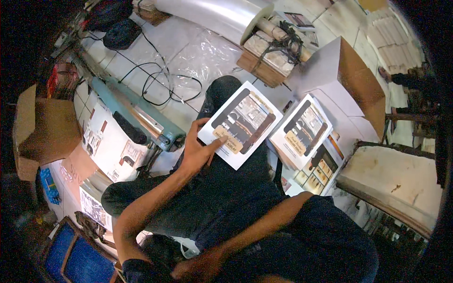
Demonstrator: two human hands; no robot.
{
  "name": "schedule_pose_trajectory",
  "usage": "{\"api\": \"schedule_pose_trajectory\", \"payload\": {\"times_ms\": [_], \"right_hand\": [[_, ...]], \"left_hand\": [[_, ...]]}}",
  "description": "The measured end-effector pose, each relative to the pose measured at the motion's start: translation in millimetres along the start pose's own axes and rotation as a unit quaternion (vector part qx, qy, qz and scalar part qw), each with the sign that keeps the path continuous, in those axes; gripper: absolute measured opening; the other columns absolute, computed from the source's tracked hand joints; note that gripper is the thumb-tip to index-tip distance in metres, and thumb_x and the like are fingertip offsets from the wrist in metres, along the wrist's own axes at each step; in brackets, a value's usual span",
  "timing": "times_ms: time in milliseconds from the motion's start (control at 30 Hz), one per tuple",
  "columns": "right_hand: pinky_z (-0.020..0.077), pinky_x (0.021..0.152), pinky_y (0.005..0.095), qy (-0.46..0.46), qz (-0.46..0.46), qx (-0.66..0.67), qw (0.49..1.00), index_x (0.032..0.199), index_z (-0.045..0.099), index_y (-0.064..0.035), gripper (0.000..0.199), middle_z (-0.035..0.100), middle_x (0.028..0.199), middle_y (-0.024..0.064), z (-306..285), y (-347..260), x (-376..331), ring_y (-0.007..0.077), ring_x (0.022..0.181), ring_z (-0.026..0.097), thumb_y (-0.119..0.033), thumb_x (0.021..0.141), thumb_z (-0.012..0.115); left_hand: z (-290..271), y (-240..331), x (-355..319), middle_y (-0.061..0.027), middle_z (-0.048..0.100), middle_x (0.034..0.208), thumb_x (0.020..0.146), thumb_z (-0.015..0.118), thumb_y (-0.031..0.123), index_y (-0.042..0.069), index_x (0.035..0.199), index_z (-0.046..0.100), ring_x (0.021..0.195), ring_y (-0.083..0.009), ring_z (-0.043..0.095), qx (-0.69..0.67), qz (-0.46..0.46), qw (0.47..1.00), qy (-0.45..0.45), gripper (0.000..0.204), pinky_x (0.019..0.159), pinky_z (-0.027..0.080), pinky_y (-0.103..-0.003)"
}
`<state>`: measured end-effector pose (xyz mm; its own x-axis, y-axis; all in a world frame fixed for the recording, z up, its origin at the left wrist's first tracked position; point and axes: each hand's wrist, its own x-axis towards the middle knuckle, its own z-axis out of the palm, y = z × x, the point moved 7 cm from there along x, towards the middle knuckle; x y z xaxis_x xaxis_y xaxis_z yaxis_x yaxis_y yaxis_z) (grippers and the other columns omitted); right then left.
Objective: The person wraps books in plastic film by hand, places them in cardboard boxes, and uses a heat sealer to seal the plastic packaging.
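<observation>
Plastic-covered floor, left hand on booklet

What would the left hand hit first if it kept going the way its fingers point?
The left hand already touches the white printed pack on the lap. Continuing up-right, it would probably next meet the stack of similar packs; depth unclear.
</observation>
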<state>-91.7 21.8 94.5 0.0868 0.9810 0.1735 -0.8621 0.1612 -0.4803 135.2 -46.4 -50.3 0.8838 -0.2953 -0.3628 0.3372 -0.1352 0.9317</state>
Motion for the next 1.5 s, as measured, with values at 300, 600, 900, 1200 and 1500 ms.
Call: {"api": "schedule_pose_trajectory", "payload": {"times_ms": [300,600,900,1200,1500], "right_hand": [[0.0459,0.082,0.0364,0.150,-0.225,0.140,0.952,0.116,0.052,-0.0035,0.048,0.059,0.107,0.0057,-5.3,-16.4,12.0,0.0210,0.097,0.058,-0.030,0.083,0.074],[0.0348,0.054,0.0318,-0.014,0.069,0.020,0.997,0.065,0.054,-0.0081,0.041,0.047,0.062,-0.0034,24.7,-33.8,-1.9,0.0078,0.058,0.045,-0.037,0.085,0.074],[0.0433,0.076,0.0342,0.157,-0.129,0.045,0.978,0.102,0.054,-0.0045,0.041,0.056,0.094,0.0039,-7.9,-39.4,-5.1,0.0178,0.086,0.055,-0.034,0.082,0.076],[0.0413,0.092,0.0408,0.603,-0.192,-0.692,0.347,0.120,0.054,-0.0035,0.053,0.057,0.105,0.0157,-96.8,-191.8,-178.9,0.0357,0.103,0.052,-0.013,0.074,0.077],[0.0442,0.080,0.0457,0.570,-0.092,-0.781,0.236,0.107,0.059,-0.0038,0.032,0.056,0.094,0.0147,-132.4,-175.8,-208.4,0.0355,0.088,0.056,-0.010,0.077,0.067]], "left_hand": [[7.7,6.6,-5.1,-0.0147,0.064,0.101,0.077,0.079,0.003,-0.002,0.120,0.045,0.087,-0.0185,0.065,-0.083,0.016,0.995,0.060,0.055,0.076,0.056,-0.033],[9.6,7.3,-4.4,-0.0110,0.066,0.093,0.085,0.074,0.015,-0.001,0.111,0.053,0.084,-0.0134,0.063,-0.061,0.023,0.992,0.111,0.038,0.074,0.053,-0.029],[-1.0,24.6,-4.3,-0.0043,0.066,0.080,0.090,0.069,0.031,0.001,0.090,0.063,0.074,-0.0087,0.058,0.049,0.042,0.990,0.129,0.030,0.068,0.047,-0.027],[-12.2,11.6,4.7,-0.0079,0.063,0.071,0.088,0.070,0.020,0.000,0.088,0.056,0.060,-0.0087,0.057,-0.010,0.069,0.991,0.118,0.024,0.052,0.043,-0.024],[-1.9,22.6,5.8,-0.0050,0.066,0.076,0.087,0.071,0.020,0.004,0.085,0.058,0.068,-0.0095,0.060,0.014,0.016,0.999,0.038,0.020,0.061,0.048,-0.025]]}}
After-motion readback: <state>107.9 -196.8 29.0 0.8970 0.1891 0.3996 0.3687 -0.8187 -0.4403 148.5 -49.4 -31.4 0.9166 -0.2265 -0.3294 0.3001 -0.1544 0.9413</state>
